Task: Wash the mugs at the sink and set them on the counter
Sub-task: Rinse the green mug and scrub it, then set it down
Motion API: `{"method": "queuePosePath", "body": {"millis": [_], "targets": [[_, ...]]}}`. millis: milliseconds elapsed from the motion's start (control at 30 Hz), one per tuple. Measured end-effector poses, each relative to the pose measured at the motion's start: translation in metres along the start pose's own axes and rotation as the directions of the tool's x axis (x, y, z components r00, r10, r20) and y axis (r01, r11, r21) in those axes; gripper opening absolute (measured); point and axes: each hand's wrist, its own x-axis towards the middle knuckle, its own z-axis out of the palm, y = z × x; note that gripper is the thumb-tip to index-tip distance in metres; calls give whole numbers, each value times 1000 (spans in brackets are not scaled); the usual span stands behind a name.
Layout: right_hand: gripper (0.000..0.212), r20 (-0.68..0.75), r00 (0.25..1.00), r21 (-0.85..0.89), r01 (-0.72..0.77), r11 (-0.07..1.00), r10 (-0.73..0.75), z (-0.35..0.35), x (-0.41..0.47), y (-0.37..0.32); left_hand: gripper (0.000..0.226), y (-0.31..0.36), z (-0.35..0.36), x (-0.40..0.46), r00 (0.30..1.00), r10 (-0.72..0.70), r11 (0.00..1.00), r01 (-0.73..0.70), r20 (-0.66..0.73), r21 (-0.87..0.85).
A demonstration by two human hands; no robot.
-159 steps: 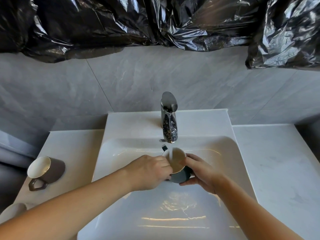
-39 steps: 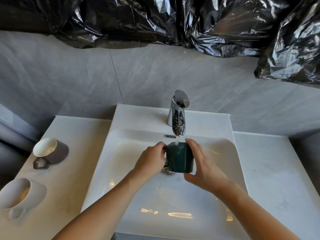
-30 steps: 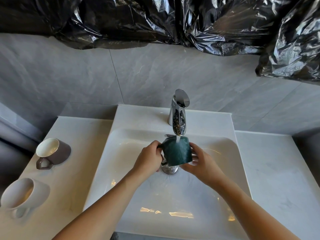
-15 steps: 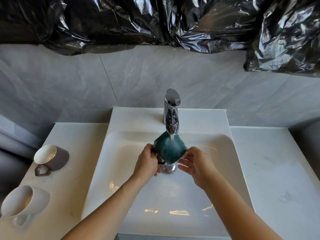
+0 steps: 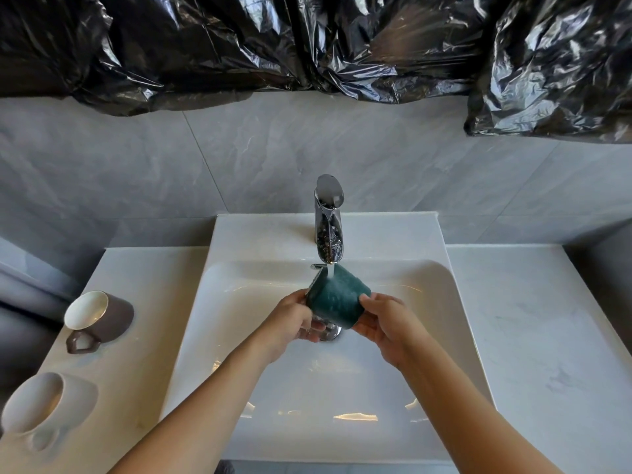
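Note:
A dark green mug (image 5: 337,297) is tilted under the running water of the chrome tap (image 5: 329,220), above the white sink (image 5: 239,302). My left hand (image 5: 295,321) grips its left side, where the handle is hidden. My right hand (image 5: 383,318) holds its right side, thumb on the wall and fingers underneath. Water falls on the mug's outer wall. A brown mug (image 5: 102,318) with a white inside lies on its side on the left counter (image 5: 143,285). A white mug (image 5: 48,403) lies nearer the front left edge.
The chrome drain (image 5: 331,333) shows just below the green mug. The right counter (image 5: 533,319) runs beside the basin. Grey tiles form the back wall, with black plastic sheeting (image 5: 307,42) hanging above.
The green mug has been turned from mouth up under the stream to tilted with its outer wall in the water. Both hands have shifted their hold and stayed under the tap.

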Motion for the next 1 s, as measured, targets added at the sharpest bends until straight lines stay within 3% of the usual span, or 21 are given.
{"method": "queuePosePath", "body": {"millis": [167, 367, 500, 667, 833, 1000], "targets": [[20, -3, 998, -150, 61, 987, -62, 0, 1, 1, 55, 10, -5, -3, 990, 25, 999, -20, 136, -39], [11, 59, 988, -296, 152, 943, -140, 1, -3, 3, 61, 11, -6, 3, 998, 16, 1000, -17, 67, 24], [9, 43, 994, -429, 105, 897, -96, -6, -1, 4, 61, 6, -6, 4, 995, 72, 996, -68, 63, -58], [18, -41, 998, -374, 34, 927, -53, -5, 10, 5, 70, 0, -5, 0, 984, 159, 985, -153, 79, -84], [13, -100, 995, -431, -27, 902, -18, -5, 19, 4, 83, -12, 0, 2, 942, 333, 915, -333, 40, 228], [30, -25, 1000, -434, -24, 901, 14, -2, 22, 7, 88, -13, 1, -3, 859, 493, 710, -490, 139, 505]]}}
